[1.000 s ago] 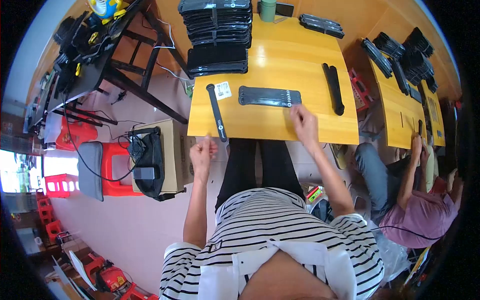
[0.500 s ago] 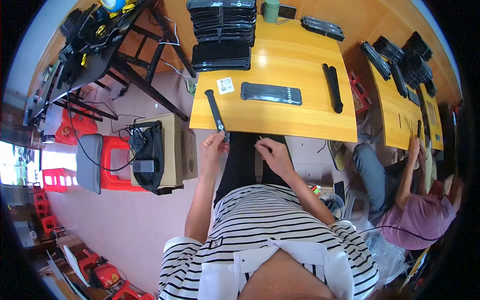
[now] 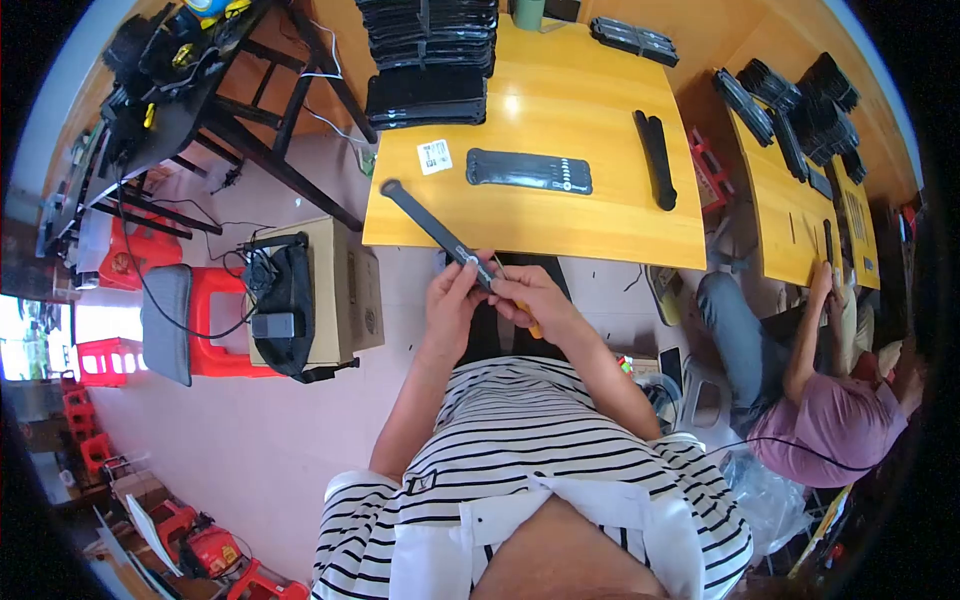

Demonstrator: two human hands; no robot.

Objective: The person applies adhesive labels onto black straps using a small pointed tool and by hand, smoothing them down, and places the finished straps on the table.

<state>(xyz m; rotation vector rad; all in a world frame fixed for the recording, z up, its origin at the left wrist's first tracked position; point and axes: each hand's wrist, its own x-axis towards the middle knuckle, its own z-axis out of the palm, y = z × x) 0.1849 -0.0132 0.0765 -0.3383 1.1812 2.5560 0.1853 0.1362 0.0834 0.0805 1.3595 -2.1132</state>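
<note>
In front of the table's near edge, my left hand [image 3: 455,303] is closed on the lower part of a black strap [image 3: 425,221]. The strap slants up to the left, and its rounded far end lies over the tabletop. My right hand [image 3: 541,300] grips a small tool with an orange handle [image 3: 534,328] and a thin tip, close against the strap's lower end. Fingers hide most of the tool and the strap's end. On the table lie a flat set of black straps [image 3: 525,171], a white printed label [image 3: 434,157] and two more black straps [image 3: 656,160] at the right.
A tall stack of black strap bundles [image 3: 426,95] stands at the table's back left, with another bundle [image 3: 634,40] at the back right. To the left are a cardboard box [image 3: 343,300] and a red stool [image 3: 213,322]. A co-worker [image 3: 835,430] sits at a second table on the right.
My left hand has shifted right, and the strap now slants more. My right hand has come against the strap's lower end, its orange tool handle now showing. The camera view has shifted slightly.
</note>
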